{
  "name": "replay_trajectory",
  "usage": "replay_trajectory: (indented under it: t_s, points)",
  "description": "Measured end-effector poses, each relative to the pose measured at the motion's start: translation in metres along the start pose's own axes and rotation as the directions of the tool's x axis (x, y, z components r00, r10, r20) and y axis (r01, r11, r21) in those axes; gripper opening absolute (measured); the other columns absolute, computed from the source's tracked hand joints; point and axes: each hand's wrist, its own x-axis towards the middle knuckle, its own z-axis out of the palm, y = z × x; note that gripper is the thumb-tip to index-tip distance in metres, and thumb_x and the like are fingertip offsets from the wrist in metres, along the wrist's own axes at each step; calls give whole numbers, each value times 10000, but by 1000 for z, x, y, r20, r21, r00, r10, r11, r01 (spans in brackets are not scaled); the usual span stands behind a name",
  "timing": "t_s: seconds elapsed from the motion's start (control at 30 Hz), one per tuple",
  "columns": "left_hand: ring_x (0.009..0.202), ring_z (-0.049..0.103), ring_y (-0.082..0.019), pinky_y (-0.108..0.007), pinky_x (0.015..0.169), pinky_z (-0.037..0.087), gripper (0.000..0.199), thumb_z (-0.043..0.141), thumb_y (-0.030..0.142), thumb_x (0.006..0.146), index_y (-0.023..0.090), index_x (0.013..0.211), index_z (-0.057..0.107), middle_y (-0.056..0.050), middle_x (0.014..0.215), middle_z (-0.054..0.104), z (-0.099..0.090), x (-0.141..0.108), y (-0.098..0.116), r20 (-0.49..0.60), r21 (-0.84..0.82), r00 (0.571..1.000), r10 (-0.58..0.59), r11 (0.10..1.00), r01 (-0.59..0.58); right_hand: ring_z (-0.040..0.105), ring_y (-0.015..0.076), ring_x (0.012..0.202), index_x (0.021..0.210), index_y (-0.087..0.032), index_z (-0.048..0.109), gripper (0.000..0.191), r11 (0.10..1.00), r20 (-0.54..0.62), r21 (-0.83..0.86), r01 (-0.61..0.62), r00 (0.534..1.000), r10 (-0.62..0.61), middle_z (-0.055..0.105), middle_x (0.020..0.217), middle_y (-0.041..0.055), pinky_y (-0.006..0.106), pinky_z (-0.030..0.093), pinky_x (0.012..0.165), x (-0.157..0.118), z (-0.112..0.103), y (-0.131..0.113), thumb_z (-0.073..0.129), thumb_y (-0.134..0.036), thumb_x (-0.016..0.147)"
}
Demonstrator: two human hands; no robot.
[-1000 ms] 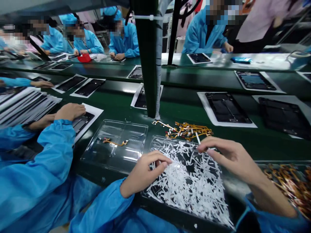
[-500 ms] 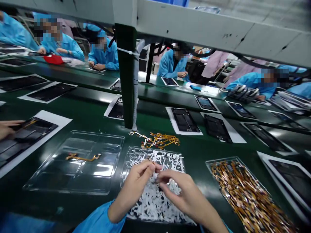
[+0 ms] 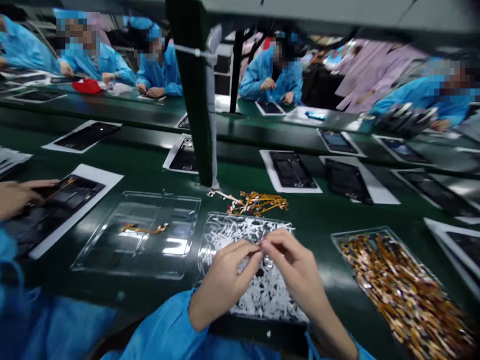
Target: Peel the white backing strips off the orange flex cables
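Observation:
My left hand (image 3: pixel 234 270) and my right hand (image 3: pixel 294 262) meet fingertip to fingertip above a clear tray (image 3: pixel 202 250) of white paper-like strips (image 3: pixel 258 292). Both are closed in a pinch. Whatever lies between the fingertips is too small and hidden to make out. Left of them, a single orange flex cable (image 3: pixel 144 229) rests in another clear plastic tray (image 3: pixel 108 265). Behind the strips lies a loose pile of flex cables (image 3: pixel 262 202). At the right, a clear tray (image 3: pixel 339 239) is heaped with many more flex cables (image 3: pixel 405 290).
A co-worker's hand (image 3: pixel 17 197) works on a dark panel (image 3: pixel 75 192) at the left. A green post (image 3: pixel 193 110) rises behind the trays. Dark panels on white sheets (image 3: pixel 292 170) line the green bench, and people in blue sit across it.
My right hand has come in to meet the left, and its fingers have closed into a pinch. The camera view has shifted, so the bench appears higher and farther right.

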Motion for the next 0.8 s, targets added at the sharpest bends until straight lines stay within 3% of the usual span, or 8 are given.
replay_trajectory:
  t_s: [0.13, 0.27, 0.37, 0.53, 0.8]
  points:
    - [939, 707, -159, -281, 869, 549, 123, 624, 234, 996, 215, 1032, 740, -15, 997, 760, -6, 2, -2, -52, -145, 995, -88, 986, 79, 627, 121, 696, 906, -225, 715, 191, 978, 14, 88, -191, 981, 191, 671, 781, 4, 213, 521, 639, 2, -4, 3, 670, -404, 950]
    - [846, 719, -148, -270, 788, 605, 154, 754, 258, 914, 192, 1052, 747, -31, 955, 748, -5, 5, -7, -195, -178, 979, -67, 984, 32, 645, 112, 649, 884, -229, 728, 199, 964, 42, 73, -255, 967, 252, 696, 751, 1, 189, 537, 604, 1, -2, 2, 718, -426, 908]
    - [815, 714, -139, -276, 768, 622, 115, 741, 227, 924, 184, 1029, 761, -41, 945, 753, -4, 7, -10, -258, -70, 965, 41, 996, -61, 675, 113, 668, 903, -243, 737, 176, 966, 50, 48, -255, 966, 253, 726, 788, 3, 177, 558, 617, -1, 2, 1, 753, -417, 879]
    - [817, 717, -136, -281, 761, 623, 106, 752, 210, 917, 183, 1019, 747, -41, 939, 754, 0, 5, -14, -404, 184, 895, 189, 975, -123, 699, 107, 638, 956, -261, 740, 153, 962, 71, 58, -268, 962, 264, 732, 742, -12, 158, 575, 610, -2, 7, 3, 730, -405, 906]
    - [802, 733, -137, -276, 720, 615, 84, 706, 133, 916, 164, 987, 740, -32, 905, 771, 2, 2, -20, -363, 387, 880, 306, 909, -157, 709, 95, 711, 1026, -304, 723, 111, 964, 103, -6, -266, 959, 265, 756, 853, -39, 155, 573, 665, -6, 11, 12, 698, -375, 945]
